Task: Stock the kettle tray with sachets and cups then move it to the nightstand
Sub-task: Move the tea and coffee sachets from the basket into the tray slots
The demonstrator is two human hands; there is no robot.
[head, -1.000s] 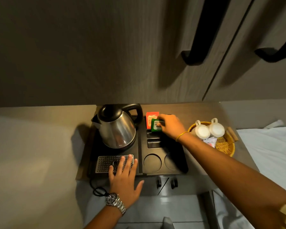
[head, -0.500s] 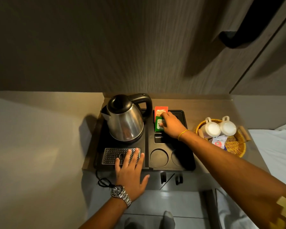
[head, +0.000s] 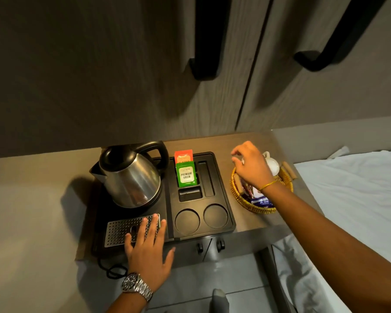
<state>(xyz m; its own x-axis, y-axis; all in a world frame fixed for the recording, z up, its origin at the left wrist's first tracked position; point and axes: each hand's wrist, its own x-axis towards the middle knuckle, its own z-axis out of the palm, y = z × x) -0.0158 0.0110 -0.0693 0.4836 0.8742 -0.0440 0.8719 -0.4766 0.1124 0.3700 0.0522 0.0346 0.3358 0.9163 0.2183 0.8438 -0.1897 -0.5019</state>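
The black kettle tray (head: 224, 199) sits on a small wooden table, with a steel kettle (head: 131, 175) on its left half. A green sachet (head: 186, 174) and an orange sachet (head: 183, 156) stand upright in the tray's back slots. Two round cup wells (head: 201, 219) at the front are bare. My left hand (head: 148, 247) lies flat on the perforated drip grille (head: 122, 229), fingers spread. My right hand (head: 251, 166) hovers over the wicker basket (head: 235, 193), fingers loosely apart and holding nothing. A white cup (head: 271, 163) and more sachets (head: 260, 199) lie in the basket, partly hidden by the hand.
Wardrobe doors with black handles (head: 207, 37) rise behind the table. A bed with white sheets (head: 352, 199) lies to the right. The kettle's black cord (head: 113, 271) hangs off the front edge. Two small knobs (head: 210, 246) sit on the table's front.
My right hand let go of the green sachet, which now stands in its slot, and moved right to above the basket. My left hand stayed on the grille.
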